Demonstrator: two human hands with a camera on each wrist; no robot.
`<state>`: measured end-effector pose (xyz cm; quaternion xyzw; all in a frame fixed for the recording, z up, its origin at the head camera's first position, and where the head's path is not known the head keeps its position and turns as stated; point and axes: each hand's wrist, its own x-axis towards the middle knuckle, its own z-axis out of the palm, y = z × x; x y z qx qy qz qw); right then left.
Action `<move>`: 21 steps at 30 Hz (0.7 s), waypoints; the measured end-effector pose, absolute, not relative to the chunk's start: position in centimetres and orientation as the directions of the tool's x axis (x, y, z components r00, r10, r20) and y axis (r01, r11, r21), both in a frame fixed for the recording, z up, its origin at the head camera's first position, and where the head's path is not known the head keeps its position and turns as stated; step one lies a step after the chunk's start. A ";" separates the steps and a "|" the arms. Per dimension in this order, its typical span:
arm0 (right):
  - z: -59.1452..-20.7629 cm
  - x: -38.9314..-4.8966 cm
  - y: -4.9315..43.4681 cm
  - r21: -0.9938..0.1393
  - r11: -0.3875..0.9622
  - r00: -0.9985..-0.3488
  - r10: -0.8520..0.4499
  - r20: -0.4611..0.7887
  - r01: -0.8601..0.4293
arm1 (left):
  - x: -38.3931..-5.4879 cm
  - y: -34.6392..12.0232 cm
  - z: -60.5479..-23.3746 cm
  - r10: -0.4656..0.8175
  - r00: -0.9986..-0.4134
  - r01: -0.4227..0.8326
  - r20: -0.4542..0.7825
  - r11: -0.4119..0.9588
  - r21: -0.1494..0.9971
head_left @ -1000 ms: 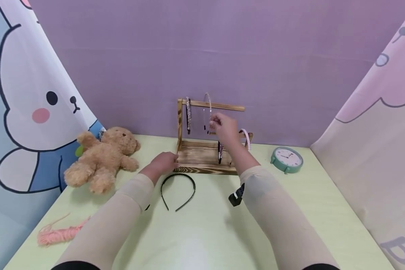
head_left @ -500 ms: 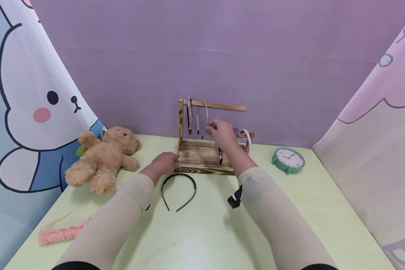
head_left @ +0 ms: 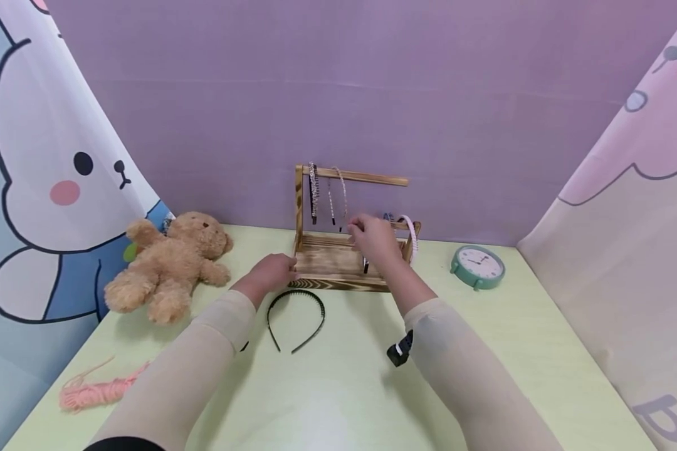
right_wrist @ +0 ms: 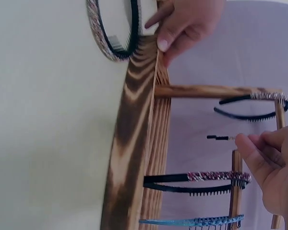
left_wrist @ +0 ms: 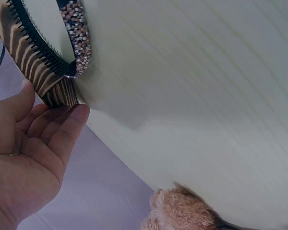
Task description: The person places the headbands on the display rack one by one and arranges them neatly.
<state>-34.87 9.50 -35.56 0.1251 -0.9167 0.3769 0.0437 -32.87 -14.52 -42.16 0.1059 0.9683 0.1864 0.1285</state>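
Observation:
A wooden headband rack (head_left: 338, 285) stands at the back of the table. My left hand (head_left: 271, 272) grips the left end of its base, thumb on one side and fingers on the other in the left wrist view. A thin light headband (head_left: 341, 181) hangs from the upper bar. Just right of it is my right hand (head_left: 374, 241), fingertips close to one dark end and loosely bent; they appear to hold nothing. A glittery dark headband (head_left: 314, 188) hangs further left. On the lower bar hang a sequinned headband (right_wrist: 211, 176), a blue headband (right_wrist: 211, 221) and a pale pink headband (head_left: 413, 235).
A black toothed headband (head_left: 296, 292) with a glittery outer face lies on the table (head_left: 327, 388) in front of the rack. To the left are a teddy bear (head_left: 169, 269) and pink yarn (head_left: 98, 393). A green clock (head_left: 478, 267) lies right. A purple curtain (head_left: 344, 94) hangs behind.
The thin headband has come down and left onto the upper bar. My right hand has let go of it and moved slightly lower and right. My left hand has stayed on the rack.

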 end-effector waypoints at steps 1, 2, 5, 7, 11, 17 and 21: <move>-35.7 -34.5 9.4 -0.676 0.685 -0.962 -0.207 0.177 -0.272 | -32.9 -14.5 -42.2 0.254 -0.944 0.159 -0.210 0.909 0.385; -35.9 -34.1 9.3 -0.674 0.683 -0.959 -0.218 0.179 -0.281 | -32.9 -14.5 -42.1 0.255 -0.944 0.161 -0.209 0.909 0.384; -36.5 -32.9 8.9 -0.680 0.665 -0.949 -0.262 0.174 -0.309 | -32.8 -14.5 -42.0 0.258 -0.943 0.162 -0.208 0.907 0.389; -37.1 -32.1 8.4 -0.679 0.654 -0.938 -0.297 0.177 -0.335 | -32.7 -14.4 -41.9 0.263 -0.943 0.168 -0.205 0.905 0.390; -38.5 -30.6 7.1 -0.705 0.612 -0.914 -0.383 0.133 -0.359 | -32.8 -14.5 -41.9 0.262 -0.944 0.169 -0.202 0.907 0.386; -40.9 -29.1 5.6 -0.803 0.509 -0.857 -0.516 0.003 -0.310 | -33.0 -14.5 -41.9 0.268 -0.945 0.193 -0.190 0.921 0.338; -42.1 -28.6 5.4 -0.833 0.491 -0.819 -0.568 -0.083 -0.256 | -33.1 -14.4 -42.0 0.272 -0.942 0.202 -0.194 0.926 0.319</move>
